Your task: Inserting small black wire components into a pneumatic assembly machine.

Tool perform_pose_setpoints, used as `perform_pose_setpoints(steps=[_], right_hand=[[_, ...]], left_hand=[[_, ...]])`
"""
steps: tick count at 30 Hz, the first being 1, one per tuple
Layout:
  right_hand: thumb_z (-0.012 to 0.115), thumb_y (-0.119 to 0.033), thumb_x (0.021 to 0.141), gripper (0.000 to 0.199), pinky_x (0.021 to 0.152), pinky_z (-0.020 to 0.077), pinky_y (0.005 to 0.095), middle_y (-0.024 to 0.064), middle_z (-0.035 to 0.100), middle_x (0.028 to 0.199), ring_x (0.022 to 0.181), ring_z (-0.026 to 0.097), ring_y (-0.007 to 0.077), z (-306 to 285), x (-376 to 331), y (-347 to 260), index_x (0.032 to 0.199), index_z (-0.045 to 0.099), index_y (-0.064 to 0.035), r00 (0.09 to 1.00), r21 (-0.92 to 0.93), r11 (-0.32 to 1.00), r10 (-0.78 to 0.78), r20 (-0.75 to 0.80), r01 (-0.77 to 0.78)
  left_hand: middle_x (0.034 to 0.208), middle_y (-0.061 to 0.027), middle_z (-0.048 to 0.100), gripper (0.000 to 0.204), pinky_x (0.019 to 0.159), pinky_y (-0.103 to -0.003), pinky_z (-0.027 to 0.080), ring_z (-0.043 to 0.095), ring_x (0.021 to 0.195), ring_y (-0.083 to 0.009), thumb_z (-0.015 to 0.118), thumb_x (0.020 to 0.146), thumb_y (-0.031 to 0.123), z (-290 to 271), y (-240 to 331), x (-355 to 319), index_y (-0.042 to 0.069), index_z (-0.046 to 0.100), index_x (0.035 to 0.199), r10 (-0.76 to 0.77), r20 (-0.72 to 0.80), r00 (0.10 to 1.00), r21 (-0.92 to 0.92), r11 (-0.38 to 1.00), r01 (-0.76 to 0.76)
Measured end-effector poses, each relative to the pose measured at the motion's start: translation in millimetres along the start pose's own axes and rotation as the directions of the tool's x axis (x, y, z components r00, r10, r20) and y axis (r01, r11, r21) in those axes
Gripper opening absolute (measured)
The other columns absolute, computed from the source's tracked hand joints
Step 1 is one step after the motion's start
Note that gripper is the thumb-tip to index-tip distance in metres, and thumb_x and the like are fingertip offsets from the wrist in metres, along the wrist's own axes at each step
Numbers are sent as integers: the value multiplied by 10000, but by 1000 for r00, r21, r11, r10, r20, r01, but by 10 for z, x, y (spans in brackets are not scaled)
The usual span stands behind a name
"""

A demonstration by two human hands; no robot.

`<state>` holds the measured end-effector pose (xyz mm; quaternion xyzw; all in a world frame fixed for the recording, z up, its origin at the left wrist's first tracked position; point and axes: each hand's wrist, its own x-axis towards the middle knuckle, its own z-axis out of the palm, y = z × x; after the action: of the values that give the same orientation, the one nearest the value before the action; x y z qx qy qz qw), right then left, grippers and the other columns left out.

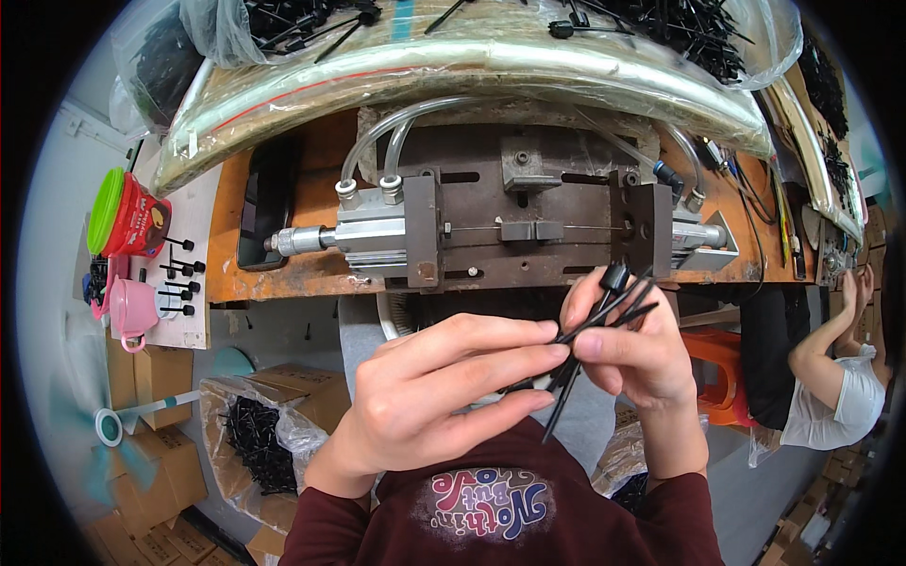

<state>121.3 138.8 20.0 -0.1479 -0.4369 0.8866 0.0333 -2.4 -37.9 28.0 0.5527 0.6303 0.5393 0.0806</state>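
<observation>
The person's right hand (pixel 628 354) pinches slim, straight black rods (pixel 610 306), 1 with a knobbed cap. Left hand (pixel 444 382): fingers nearly straight, tips against the rods; thumb hidden, grip uncertain. Bunch sits off the desk (pixel 274 281), before its front edge. Progress, judged: rods in hand, none visible at the centre block (pixel 531 231) of the dull, scuffed metal fixture (pixel 472 258). Many loose: tangled heap (pixel 661 28) beyond the far edge, by crinkled clear plastic (pixel 769 42).

Bright light glares off plastic sheeting (pixel 491 60) amid curved, black-rimmed fisheye edges.
</observation>
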Motion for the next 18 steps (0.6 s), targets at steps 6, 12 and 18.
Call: perform_pose_setpoints(steps=[6, 12, 18], right_hand=[[717, 56, 804, 197, 426, 419, 197, 95, 672, 762, 488, 557, 84, -31, -57, 117, 982, 632, 51, 997, 46, 996, 77, -20, -76], [713, 73, 804, 188, 439, 431, 200, 90, 666, 777, 515, 577, 89, -74, -128, 195, 966, 626, 36, 984, 0, 1000, -27, -174, 27], [706, 105, 772, 187, 439, 436, 194, 116, 586, 873, 522, 552, 95, -84, -304, 159, 894, 581, 41, 866, -255, 922, -367, -339, 291]], left_hand=[[880, -90, 691, 319, 655, -267, 536, 665, 775, -173, 837, 642, 18, 54, -39, 2, 27, 754, 950, -130, 6, 991, -113, 985, 130], [846, -61, 665, 356, 631, -263, 496, 629, 737, -170, 887, 576, 70, 17, -52, 7, 36, 761, 907, -83, -109, 991, -26, 996, 81], [1032, -115, 693, 386, 682, -283, 553, 670, 776, -177, 875, 594, 85, 180, -141, -32, 31, 754, 957, -153, -136, 979, 90, 982, 166]])
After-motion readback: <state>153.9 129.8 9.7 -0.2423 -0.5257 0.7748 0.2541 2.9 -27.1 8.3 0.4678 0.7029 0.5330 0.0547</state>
